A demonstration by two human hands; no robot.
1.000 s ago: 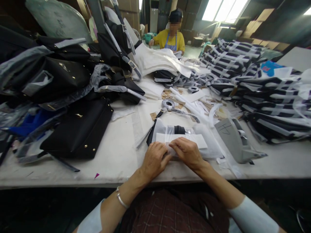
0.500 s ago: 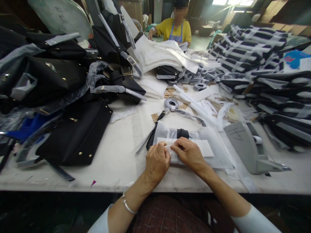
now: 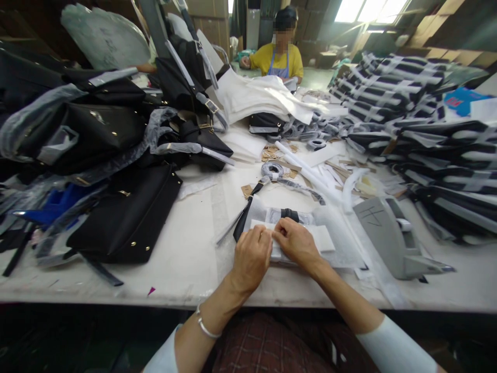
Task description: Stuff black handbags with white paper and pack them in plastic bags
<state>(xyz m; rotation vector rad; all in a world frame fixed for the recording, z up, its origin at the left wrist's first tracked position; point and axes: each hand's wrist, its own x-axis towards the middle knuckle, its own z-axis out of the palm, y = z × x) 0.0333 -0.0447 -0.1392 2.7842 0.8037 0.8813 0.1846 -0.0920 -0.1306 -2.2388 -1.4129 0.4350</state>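
A black bag (image 3: 243, 220) lies in front of me, partly wrapped in white foam sheet (image 3: 338, 228). Across its top runs a clear plastic strip around a black strap piece (image 3: 289, 213). A flat white strip (image 3: 325, 239) crosses the wrapping beneath my fingers. My left hand (image 3: 253, 257) is closed, its fingertips pinched over that strip. Close beside it my right hand (image 3: 297, 242) is closed too, thumb against the curled fingers. Whatever small thing sits between the fingertips is hidden.
A grey tape dispenser (image 3: 382, 235) stands to the right. Black bags (image 3: 128, 217) are heaped on the left, and wrapped ones (image 3: 450, 166) are stacked at right. Wrapped strap coils (image 3: 272, 170) and paper tags lie beyond. A person in yellow (image 3: 267, 62) sits across the table.
My right hand's fingers have curled in closer to the left hand's fingertips. The left hand stays almost in place. The view has shifted slightly, and the person opposite has moved an arm.
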